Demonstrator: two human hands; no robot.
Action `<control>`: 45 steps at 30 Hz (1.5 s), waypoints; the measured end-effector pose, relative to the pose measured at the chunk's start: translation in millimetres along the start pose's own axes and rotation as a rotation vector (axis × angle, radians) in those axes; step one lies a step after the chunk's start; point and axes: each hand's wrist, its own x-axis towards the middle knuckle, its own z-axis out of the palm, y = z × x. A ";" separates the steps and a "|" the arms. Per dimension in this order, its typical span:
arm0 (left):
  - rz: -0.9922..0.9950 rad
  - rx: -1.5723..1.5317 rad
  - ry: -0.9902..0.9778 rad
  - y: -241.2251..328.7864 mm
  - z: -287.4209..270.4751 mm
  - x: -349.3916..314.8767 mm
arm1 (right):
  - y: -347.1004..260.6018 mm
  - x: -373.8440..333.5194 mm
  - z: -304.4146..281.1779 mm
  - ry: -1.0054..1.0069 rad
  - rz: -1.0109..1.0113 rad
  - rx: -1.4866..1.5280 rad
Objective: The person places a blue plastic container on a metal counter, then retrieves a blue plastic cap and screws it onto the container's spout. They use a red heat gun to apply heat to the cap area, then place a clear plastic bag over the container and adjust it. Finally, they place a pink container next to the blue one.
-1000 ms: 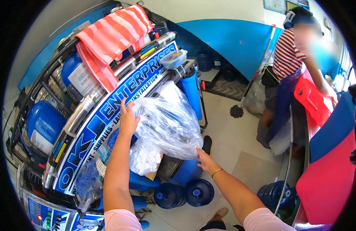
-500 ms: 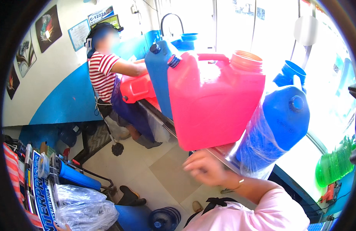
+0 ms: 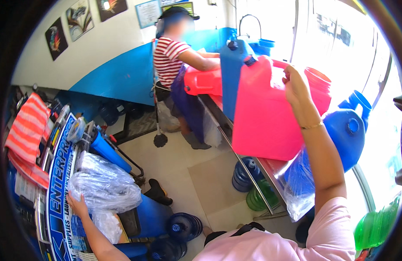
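My right hand [image 3: 295, 83] is closed at the top handle of a large pinkish-red water jug [image 3: 268, 117]. The jug stands upright on a metal-edged counter, its wide mouth uncapped and a dark cap on its small spout. Off to the left, my left hand [image 3: 77, 206] touches the edge of a pile of clear plastic bags [image 3: 107, 182], thumb and fingers apart. Right of the red jug is a blue jug [image 3: 346, 132], its lower part wrapped in clear plastic [image 3: 299, 187]. Another blue jug [image 3: 233, 78] stands just behind the red one.
A co-worker in a striped shirt [image 3: 168, 61] handles another red jug [image 3: 203, 81] at the counter's far end. Round blue bottles [image 3: 183, 228] stand on the floor near me. Beneath the counter [image 3: 253, 180] are a blue and a green bottle [image 3: 262, 195]. A sign board [image 3: 61, 174] borders the bags.
My right hand has risen from in front of the red jug to its handle. My left hand has come further into view beside the bags. The whole view has shifted leftward.
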 end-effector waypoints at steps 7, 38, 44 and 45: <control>0.039 -0.132 -0.031 23.6 -2.5 10.4 | -28.3 76.2 -33.7 -0.616 -0.554 -1.370; -1.641 -2.286 -1.578 174.9 6.9 -341.4 | 27.6 -272.0 227.5 -1.509 -1.836 -0.403; -1.261 -2.332 -1.044 217.4 16.5 -354.5 | 50.4 -247.5 211.5 -1.929 -0.649 -0.205; -1.233 -2.316 -1.051 219.5 13.2 -350.7 | 51.7 -246.7 202.1 -1.889 0.017 -0.109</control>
